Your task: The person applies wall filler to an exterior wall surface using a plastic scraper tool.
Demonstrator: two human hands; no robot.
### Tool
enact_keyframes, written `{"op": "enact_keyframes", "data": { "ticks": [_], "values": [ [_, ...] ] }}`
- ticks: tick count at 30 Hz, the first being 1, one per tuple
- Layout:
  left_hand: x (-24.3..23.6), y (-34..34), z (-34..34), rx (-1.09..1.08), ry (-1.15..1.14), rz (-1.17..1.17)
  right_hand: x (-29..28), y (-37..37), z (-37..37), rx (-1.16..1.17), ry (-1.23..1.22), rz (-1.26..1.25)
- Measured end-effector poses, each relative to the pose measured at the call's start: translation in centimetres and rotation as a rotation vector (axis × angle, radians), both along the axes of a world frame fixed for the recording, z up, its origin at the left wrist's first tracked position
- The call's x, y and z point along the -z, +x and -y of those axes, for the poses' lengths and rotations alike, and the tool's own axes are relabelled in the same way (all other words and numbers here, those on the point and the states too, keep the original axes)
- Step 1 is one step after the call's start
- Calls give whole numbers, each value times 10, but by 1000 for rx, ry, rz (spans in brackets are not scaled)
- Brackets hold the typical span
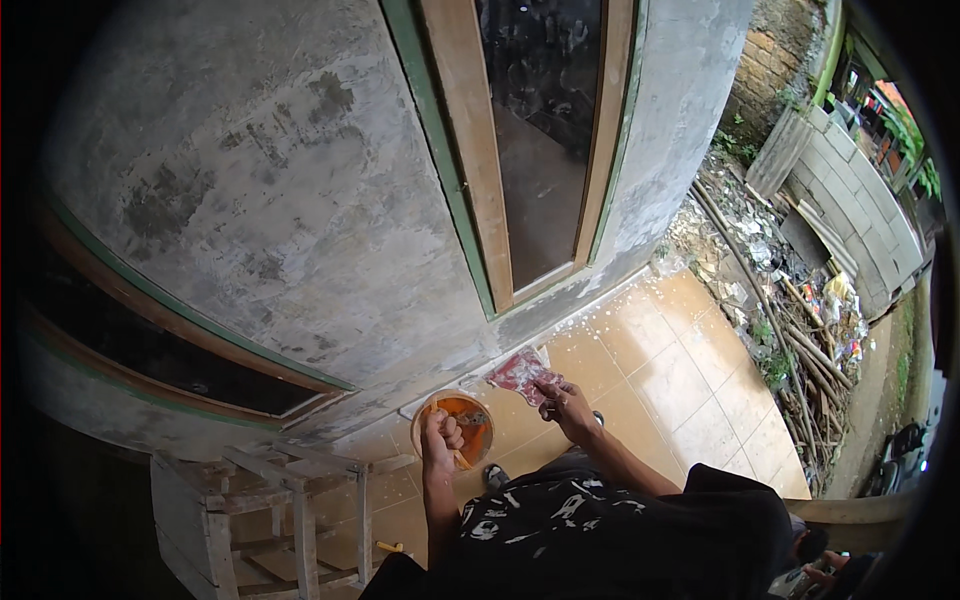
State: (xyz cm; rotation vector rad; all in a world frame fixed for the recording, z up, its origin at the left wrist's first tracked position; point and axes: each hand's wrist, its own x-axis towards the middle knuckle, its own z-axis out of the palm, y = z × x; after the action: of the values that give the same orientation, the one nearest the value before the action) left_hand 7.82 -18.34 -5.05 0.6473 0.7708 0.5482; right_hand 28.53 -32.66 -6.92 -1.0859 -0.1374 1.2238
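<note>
My left hand (pixel 440 440) is closed in a fist above a round orange bucket (pixel 478 412). A thin yellow-orange strip shows on both sides of the fist and looks like the bucket's handle. Grey-white material and a darker object, too small to name, show inside the bucket. To the right, my right hand (pixel 566 410) grips the near edge of a flat dark-red piece (pixel 518 374) smeared with white paste. That piece is held out low near the wall's foot, to the right of the bucket.
A patchy grey plastered wall (pixel 250 180) rises ahead, with a tall wood-framed window (pixel 540 150). At the lower left stands a rough wooden bench (pixel 300 490). White spatters dot the tan tiled floor (pixel 640 340). Bamboo poles (pixel 800 350) and litter lie beyond its right edge.
</note>
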Motion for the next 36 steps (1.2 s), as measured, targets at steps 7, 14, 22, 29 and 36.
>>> {"op": "enact_keyframes", "data": {
  "ticks": [7,14,22,29,36],
  "values": [
    [0,110,8,-2,75,13,-6,122,55,106,5,29],
    [-26,228,23,56,158,-22,-6,234,109,299,3,62],
    [-25,347,26,220,135,30,-5,310,141,428,44,-14],
    [-4,453,23,351,116,9,-2,388,155,454,4,-11],
    [0,548,27,364,33,18,-23,489,152,384,-87,78]
  ]
}}
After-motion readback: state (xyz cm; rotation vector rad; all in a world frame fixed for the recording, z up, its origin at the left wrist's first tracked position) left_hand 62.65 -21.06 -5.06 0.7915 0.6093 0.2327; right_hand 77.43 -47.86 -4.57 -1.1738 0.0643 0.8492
